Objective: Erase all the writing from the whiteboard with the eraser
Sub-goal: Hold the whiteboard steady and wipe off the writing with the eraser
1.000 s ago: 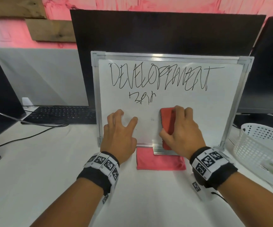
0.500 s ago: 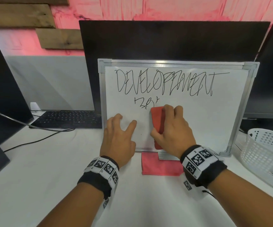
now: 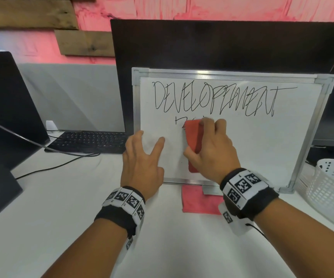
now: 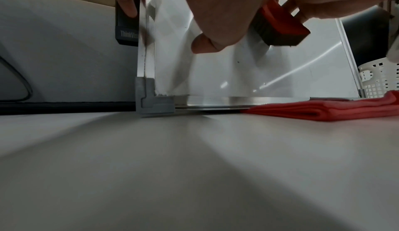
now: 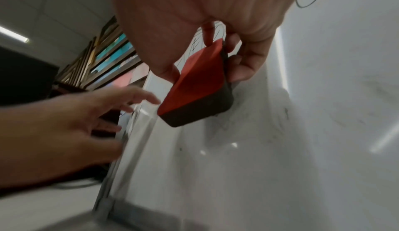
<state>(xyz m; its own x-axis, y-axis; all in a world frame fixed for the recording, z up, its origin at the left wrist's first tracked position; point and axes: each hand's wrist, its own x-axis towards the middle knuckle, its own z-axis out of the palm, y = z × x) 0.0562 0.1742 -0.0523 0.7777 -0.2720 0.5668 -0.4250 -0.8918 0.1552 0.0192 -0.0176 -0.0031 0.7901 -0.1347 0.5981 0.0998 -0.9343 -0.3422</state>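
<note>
The whiteboard (image 3: 262, 141) leans upright against a dark monitor, with "DEVELOPMENT" (image 3: 214, 99) written in black along its top. Below that word a small scribble (image 3: 179, 120) is partly covered by the eraser. My right hand (image 3: 210, 149) grips the red eraser (image 3: 194, 137) with its dark felt side pressed to the board; the eraser (image 5: 194, 88) shows between thumb and fingers in the right wrist view. My left hand (image 3: 142, 157) presses spread fingers on the board's lower left, with outer fingers at the frame edge (image 4: 146, 47).
A folded red cloth (image 3: 200, 201) lies on the white table below the board's bottom edge. A white perforated basket (image 3: 330, 189) stands at the right. A black keyboard (image 3: 90, 141) and cable sit at the left, beside another dark monitor (image 3: 6, 109).
My right hand slid the eraser up and to the left, from the board's lower middle onto the small scribble, covering most of it. My left hand stayed pressed on the board.
</note>
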